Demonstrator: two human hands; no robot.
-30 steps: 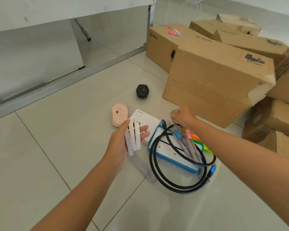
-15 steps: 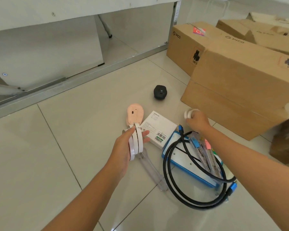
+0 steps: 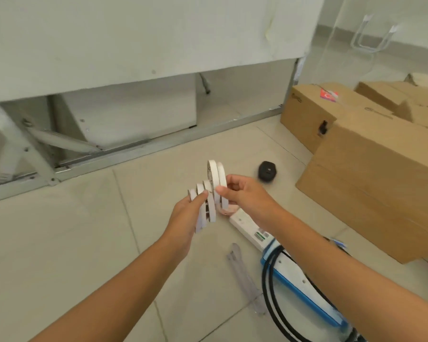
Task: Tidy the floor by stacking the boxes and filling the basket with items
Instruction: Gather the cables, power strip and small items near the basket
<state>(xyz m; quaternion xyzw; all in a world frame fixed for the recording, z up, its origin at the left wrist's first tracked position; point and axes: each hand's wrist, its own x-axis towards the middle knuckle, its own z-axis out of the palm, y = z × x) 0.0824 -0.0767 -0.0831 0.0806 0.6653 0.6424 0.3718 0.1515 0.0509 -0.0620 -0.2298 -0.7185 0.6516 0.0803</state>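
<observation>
Above the tiled floor (image 3: 59,243), mid-frame, both hands meet. Left to right:

Left hand (image 3: 187,215): grasping a fan of three white tape rolls (image 3: 203,206), thumb over the front, fingers behind. Same grip as a second ago, but then the hand sat low beside the clutter; now it is lifted clear of it.

Right hand (image 3: 242,196): pinching two more white tape rolls (image 3: 216,183) between thumb and fingers, pressed up against the left hand's set. A second ago this hand was down by the cardboard boxes, closing on rolls on the floor. So the change: the rolls are off the tiles and brought across to join the rest.

Under the hands: a pink object, mostly hidden; a white carton (image 3: 251,228) flat on the floor.

Lower right: clear strip (image 3: 245,280), blue-edged power strip (image 3: 304,287) with a black cable (image 3: 272,292) looped over it. All untouched.

Upper right: small black puck-like device (image 3: 267,170) on the floor, blurred. Beyond it, cardboard boxes (image 3: 371,169), side by side, not stacked.

Reading: the rolls look to be merging into one handful, a single trip to the basket. No basket in view; cannot say where it stands. Task early — most loose items remain on the floor.
</observation>
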